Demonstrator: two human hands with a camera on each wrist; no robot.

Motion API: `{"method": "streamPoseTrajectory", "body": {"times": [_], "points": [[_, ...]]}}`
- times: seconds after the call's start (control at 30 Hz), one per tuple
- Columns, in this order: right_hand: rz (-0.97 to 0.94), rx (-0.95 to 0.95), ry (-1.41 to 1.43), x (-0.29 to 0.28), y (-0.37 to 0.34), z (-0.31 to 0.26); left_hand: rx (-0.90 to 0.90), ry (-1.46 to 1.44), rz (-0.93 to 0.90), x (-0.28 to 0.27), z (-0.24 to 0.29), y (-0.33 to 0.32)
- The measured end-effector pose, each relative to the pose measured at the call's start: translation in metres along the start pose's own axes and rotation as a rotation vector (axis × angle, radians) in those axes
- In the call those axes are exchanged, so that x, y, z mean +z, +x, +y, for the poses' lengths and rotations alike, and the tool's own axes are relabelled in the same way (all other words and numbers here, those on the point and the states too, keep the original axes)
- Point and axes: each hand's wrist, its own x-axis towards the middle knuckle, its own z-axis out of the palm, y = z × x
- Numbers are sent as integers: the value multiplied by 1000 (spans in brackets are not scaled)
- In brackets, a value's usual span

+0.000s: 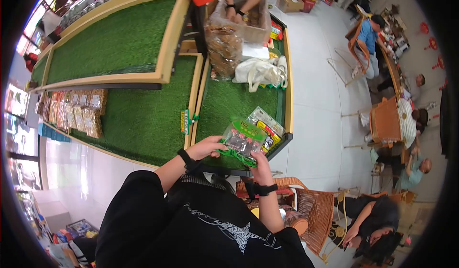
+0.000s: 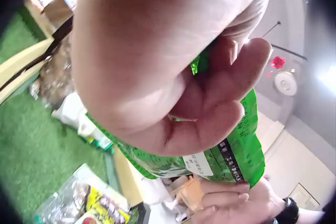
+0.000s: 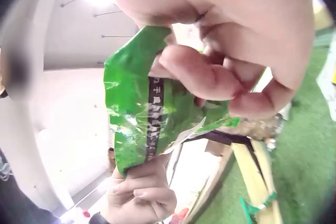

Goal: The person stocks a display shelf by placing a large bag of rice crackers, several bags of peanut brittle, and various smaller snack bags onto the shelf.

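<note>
A green and clear plastic packet (image 1: 244, 139) is held between both hands above the near corner of a display bin lined with green turf. The left hand (image 1: 209, 147) pinches its left end, and the right hand (image 1: 261, 167) grips the lower right end. In the left wrist view, curled fingers of the left hand (image 2: 205, 98) lie against the packet (image 2: 247, 150). Dark printed lettering shows on the packet (image 3: 152, 113) in the right wrist view, where the right hand (image 3: 226, 71) has its fingers bent round the edge. Beyond it lie flat packets (image 1: 267, 127), one yellow and black.
Further up the bin are a white cloth bag (image 1: 258, 72), a bag of brown goods (image 1: 224, 50) and a box (image 1: 256, 29) with another person's hands in it. Wooden rims (image 1: 195, 100) divide the bins. A wicker chair (image 1: 313, 215) stands near the right elbow; people sit at the right.
</note>
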Motion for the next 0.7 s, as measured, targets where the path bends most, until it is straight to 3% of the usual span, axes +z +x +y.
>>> {"method": "streamPoseTrajectory", "body": {"times": [0.1, 0.17, 0.2, 0.23, 0.3, 0.37, 0.4, 0.5, 0.53, 0.57, 0.63, 0.7], "points": [[-182, -153, -163, 54, -39, -39, 44, 207, -67, 31, 57, -75], [-365, -163, -300, 50, -62, -41, 335, 178, -259, 30, 50, -107], [-477, -128, -246, 58, -70, -41, 245, 42, -414, 25, 48, -123], [-586, -90, -191, 67, -76, -42, 281, -98, -451, 20, 36, -128], [-607, -91, -166, 77, -76, -34, 408, -86, -375, 20, 26, -135], [-471, 123, -391, 69, -70, -19, 370, 150, -219, 23, 19, -145], [-488, 76, -503, 82, -71, -18, 226, 451, -156, 16, 9, -147], [-484, 105, -531, 96, -71, -2, 338, 553, -59, 8, -13, -165], [-491, 77, -530, 98, -70, 6, 209, 460, -30, 1, -28, -168], [-497, 79, -536, 102, -70, 13, 215, 457, -24, -1, -39, -174], [-427, 76, -475, 115, -71, 27, 434, -140, 57, 10, -32, -191], [-423, 54, -482, 140, -75, 38, 480, -87, 96, 9, -27, -207]]}}
